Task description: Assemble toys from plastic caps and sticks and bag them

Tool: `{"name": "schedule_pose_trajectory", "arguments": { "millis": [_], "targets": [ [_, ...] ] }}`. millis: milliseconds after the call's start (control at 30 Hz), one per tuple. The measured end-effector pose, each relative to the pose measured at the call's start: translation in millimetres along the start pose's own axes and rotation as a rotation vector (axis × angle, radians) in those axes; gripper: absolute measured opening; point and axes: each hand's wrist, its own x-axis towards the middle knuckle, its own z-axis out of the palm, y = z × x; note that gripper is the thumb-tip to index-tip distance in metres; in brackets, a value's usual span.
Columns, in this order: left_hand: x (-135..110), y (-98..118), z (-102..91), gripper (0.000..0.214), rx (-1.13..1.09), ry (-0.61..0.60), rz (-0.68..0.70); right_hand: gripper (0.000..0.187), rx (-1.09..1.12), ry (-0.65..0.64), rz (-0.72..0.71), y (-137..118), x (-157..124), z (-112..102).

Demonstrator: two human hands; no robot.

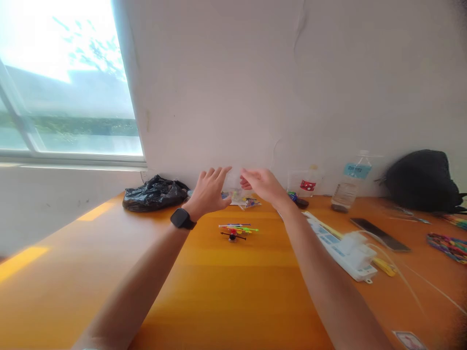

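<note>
My left hand [210, 193], with a black watch on its wrist, is raised over the far part of the table. Its fingers are spread, and nothing shows between them. Across a small gap is my right hand [263, 184], its fingers curled inward; whether they hold anything is hidden. Behind and below both hands lies a clear plastic bag [251, 202] with small coloured pieces in it, partly covered by my left hand. Nearer to me, a small group of thin coloured plastic sticks and pieces [237, 230] lies on the wooden table [226, 291], touched by neither hand.
A black plastic bag [155, 193] lies at the back left. To the right are a white power strip [339, 250] with plugs and cables, a phone [379, 234], a bottle with a red label [307, 184], a large water bottle [350, 182] and a black bag [423, 182].
</note>
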Motion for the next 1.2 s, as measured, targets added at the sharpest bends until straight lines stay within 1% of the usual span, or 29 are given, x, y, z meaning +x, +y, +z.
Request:
{"name": "schedule_pose_trajectory", "arguments": {
  "millis": [67,100,167,233,333,400,467,633,733,767,833,900,967,1000,1067,1133,1200],
  "targets": [
    [1,4,-1.4,0.082,-0.004,0.005,0.029,0.057,0.169,-0.093,0.122,-1,1,-2],
    [1,6,-1.9,0.083,-0.006,0.008,0.04,0.056,0.24,-0.115,0.158,-3,0,-4],
    [1,8,-2.5,0.082,-0.017,0.013,0.05,0.053,0.287,-0.087,0.158,-8,-1,-10],
    [2,9,-2.7,0.083,-0.034,0.017,0.047,0.047,0.209,-0.045,0.137,-14,-4,-15],
    [1,8,-2.7,0.085,-0.045,0.019,0.039,0.043,0.068,-0.089,0.147,-19,-8,-18],
    [1,7,-2.7,0.085,-0.043,0.018,0.038,0.044,0.059,-0.146,0.17,-18,-10,-17],
    [1,6,-2.5,0.083,-0.043,0.016,0.047,0.047,0.062,-0.177,0.196,-14,-9,-16],
    [0,7,-1.5,0.082,-0.033,0.013,0.064,0.054,-0.034,-0.155,0.259,3,-6,-13],
    [0,7,-0.5,0.082,-0.017,-0.003,0.07,0.057,0.028,-0.206,0.268,7,-4,-12],
    [0,7,0.0,0.082,-0.013,-0.007,0.07,0.057,0.054,-0.203,0.257,8,-3,-12],
    [0,6,1.5,0.083,-0.006,-0.013,0.064,0.053,0.085,-0.14,0.223,7,-1,-13],
    [0,4,3.5,0.084,-0.002,-0.017,0.05,0.044,0.079,-0.057,0.183,5,0,-16],
    [-1,2,5.5,0.085,-0.001,-0.024,0.04,0.034,0.057,-0.044,0.159,3,-1,-19],
    [-1,1,6.1,0.086,-0.007,-0.028,0.042,0.031,0.055,-0.075,0.159,2,-2,-20],
    [-2,1,6.2,0.086,-0.037,-0.039,0.063,0.03,0.097,-0.184,0.18,1,-3,-22],
    [-2,2,4.7,0.086,-0.091,-0.055,0.098,0.033,0.197,-0.304,0.209,0,-4,-23],
    [-2,4,2.3,0.086,-0.143,-0.068,0.132,0.035,0.32,-0.381,0.24,-1,-4,-23]
  ]
}}
